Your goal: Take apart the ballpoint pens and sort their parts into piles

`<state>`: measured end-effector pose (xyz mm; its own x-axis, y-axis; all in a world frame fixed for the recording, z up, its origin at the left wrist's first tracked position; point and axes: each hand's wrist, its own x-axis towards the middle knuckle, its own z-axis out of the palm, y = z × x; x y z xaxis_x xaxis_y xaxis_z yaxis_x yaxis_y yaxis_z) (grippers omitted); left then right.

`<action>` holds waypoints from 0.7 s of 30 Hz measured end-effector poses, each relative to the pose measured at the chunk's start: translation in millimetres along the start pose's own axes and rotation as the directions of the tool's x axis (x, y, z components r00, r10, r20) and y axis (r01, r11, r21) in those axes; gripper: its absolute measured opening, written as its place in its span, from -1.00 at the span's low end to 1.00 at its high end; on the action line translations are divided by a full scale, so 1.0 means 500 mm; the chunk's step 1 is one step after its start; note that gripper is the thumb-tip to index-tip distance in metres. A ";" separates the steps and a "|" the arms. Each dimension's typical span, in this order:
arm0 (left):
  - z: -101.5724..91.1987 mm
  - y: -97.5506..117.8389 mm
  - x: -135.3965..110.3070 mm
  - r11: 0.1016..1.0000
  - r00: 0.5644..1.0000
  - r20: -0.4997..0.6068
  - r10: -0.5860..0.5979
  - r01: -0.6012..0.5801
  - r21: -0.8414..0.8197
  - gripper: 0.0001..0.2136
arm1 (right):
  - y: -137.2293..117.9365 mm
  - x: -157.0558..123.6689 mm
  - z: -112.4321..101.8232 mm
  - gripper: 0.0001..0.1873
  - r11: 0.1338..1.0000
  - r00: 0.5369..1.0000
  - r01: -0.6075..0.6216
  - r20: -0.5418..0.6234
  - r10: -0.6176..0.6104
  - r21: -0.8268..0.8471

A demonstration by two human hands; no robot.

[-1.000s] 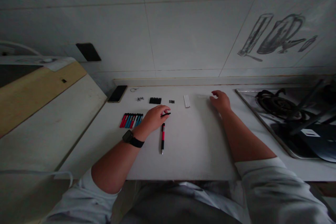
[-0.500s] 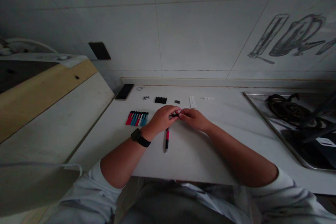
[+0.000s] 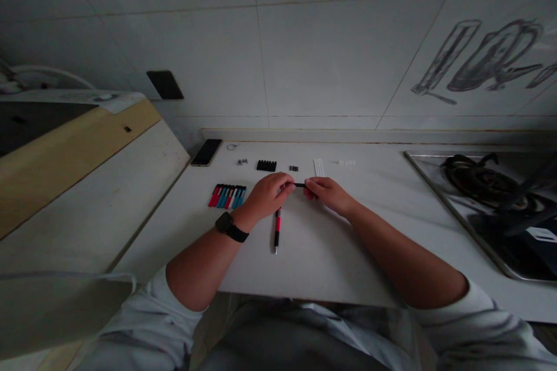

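Observation:
My left hand (image 3: 268,192) and my right hand (image 3: 327,192) meet over the white counter (image 3: 348,232), both pinching a thin black pen part (image 3: 299,185) held level between them. A watch sits on my left wrist. Just below the hands lies a red-and-black pen (image 3: 277,229), pointing toward me. To the left is a row of red and blue pen barrels (image 3: 227,196).
Along the back of the counter lie a phone (image 3: 206,152), small springs (image 3: 242,162), a row of black caps (image 3: 266,166), a small black piece (image 3: 293,168), white sticks (image 3: 319,167). A gas hob (image 3: 487,197) is at the right; a wooden board at the left.
My right hand came from the back right of the counter to meet my left hand. Both hands now hold the black part, drawn slightly apart compared with half a second ago.

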<state>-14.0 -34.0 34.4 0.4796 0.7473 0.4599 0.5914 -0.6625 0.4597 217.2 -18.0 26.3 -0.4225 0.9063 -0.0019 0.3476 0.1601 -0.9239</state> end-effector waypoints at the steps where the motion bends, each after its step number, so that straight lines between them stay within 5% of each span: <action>1: 0.001 0.000 0.000 1.000 1.000 0.003 0.012 -0.012 0.015 -0.85 | 0.001 0.000 0.002 -0.42 1.000 1.000 -0.005 0.008 0.005 0.000; 8: 0.007 -0.002 0.002 0.999 1.000 0.006 0.024 -0.024 0.045 -0.75 | 0.011 0.002 0.016 -0.38 1.000 0.999 0.023 0.036 -0.023 -0.002; 21: 0.034 0.005 0.000 0.984 0.986 -0.019 -0.163 0.161 -0.077 -0.71 | -0.011 -0.014 0.026 -0.68 0.939 0.963 0.123 -0.190 -0.191 -0.323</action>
<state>-1.6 -34.6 22.7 0.3644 0.8443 0.3928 0.6093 -0.5352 0.5851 207.7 -30.3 26.4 -0.3144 0.9165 0.2472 0.5444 0.3874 -0.7440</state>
